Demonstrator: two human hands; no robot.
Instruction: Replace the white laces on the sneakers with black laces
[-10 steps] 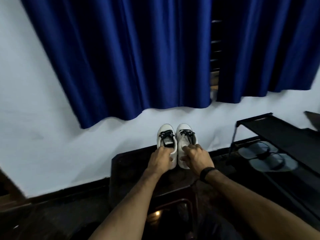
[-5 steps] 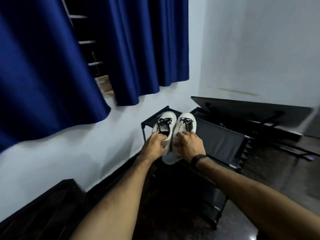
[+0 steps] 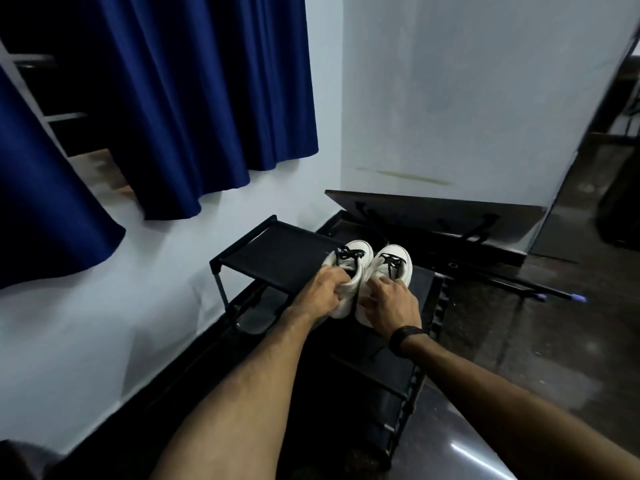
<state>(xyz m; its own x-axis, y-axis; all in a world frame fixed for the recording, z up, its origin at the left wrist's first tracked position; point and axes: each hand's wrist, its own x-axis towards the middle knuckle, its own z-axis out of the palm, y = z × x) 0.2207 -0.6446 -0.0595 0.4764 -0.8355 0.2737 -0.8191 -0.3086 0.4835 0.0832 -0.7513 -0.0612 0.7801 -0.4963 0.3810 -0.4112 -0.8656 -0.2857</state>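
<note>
Light, soft-walled white sneakers with black laces: left hand and right hand each grip a heel collar, probably the firmest hold.

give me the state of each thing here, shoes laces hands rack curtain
left sneaker: upright on the rack's top shelf, gripped at the heel
right sneaker: upright beside it, touching
black laces: threaded in both sneakers
left hand: curled round the left sneaker's heel
right hand: fingers curled on the right sneaker's heel
shoe rack: standing against the wall
blue curtain: drawn, hanging
</note>
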